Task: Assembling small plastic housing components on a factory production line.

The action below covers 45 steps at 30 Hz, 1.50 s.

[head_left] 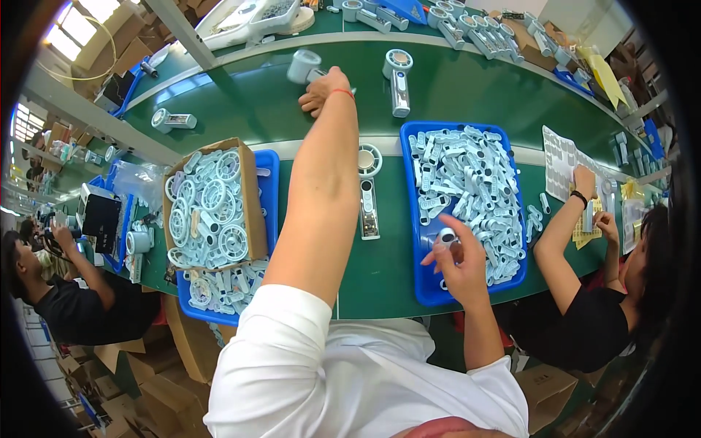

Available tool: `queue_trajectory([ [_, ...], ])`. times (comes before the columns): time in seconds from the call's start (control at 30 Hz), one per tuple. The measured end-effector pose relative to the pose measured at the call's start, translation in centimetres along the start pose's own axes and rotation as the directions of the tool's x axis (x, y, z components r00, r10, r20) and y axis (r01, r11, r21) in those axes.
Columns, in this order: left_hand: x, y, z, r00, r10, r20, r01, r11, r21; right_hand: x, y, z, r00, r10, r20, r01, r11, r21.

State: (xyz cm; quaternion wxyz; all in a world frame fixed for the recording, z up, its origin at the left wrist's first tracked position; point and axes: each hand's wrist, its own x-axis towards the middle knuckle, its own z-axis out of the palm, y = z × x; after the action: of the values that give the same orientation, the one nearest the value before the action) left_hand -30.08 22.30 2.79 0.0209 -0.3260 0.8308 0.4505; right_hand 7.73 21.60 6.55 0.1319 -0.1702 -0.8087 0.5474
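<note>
My left hand (325,91) reaches far across the green bench, its fingers closed round the handle of a pale-blue handheld fan (303,67) that is smeared by motion. Between the fingers of my right hand (465,266) is a small pale-blue handle cover (447,236) with a dark oval, held over the near part of a blue tray (422,281). That tray is heaped with similar covers (475,175). Just right of my left forearm lies another handheld fan (370,208), its handle uncovered and inner parts showing. Farther off is one more open-handled fan (399,91).
On the left, a cardboard box (257,204) of round fan grilles rests on a blue tray (272,171). One fan (174,120) lies at the far left. Co-workers sit at both sides; the right one handles a sticker sheet (562,160). More fans (475,33) line the back shelf.
</note>
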Motion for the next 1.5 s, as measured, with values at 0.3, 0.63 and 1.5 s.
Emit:
queue_trajectory([
  [0.3,-8.6,-2.6,-19.5,0.650,0.747,0.137,-0.027,0.202,-0.979,-1.0,0.3,3.8,0.945,-0.112,0.308,0.041,0.973,0.227],
  [0.63,-10.7,-27.9,-25.4,0.359,0.671,0.649,0.068,0.674,-0.735,-2.7,-2.0,8.4,0.968,0.134,0.210,-0.224,0.837,0.498],
  [1.5,-10.1,-29.1,-23.3,0.187,0.884,0.429,-0.760,0.407,-0.507,-2.7,-1.8,8.9,0.957,0.275,0.088,-0.288,0.933,0.214],
])
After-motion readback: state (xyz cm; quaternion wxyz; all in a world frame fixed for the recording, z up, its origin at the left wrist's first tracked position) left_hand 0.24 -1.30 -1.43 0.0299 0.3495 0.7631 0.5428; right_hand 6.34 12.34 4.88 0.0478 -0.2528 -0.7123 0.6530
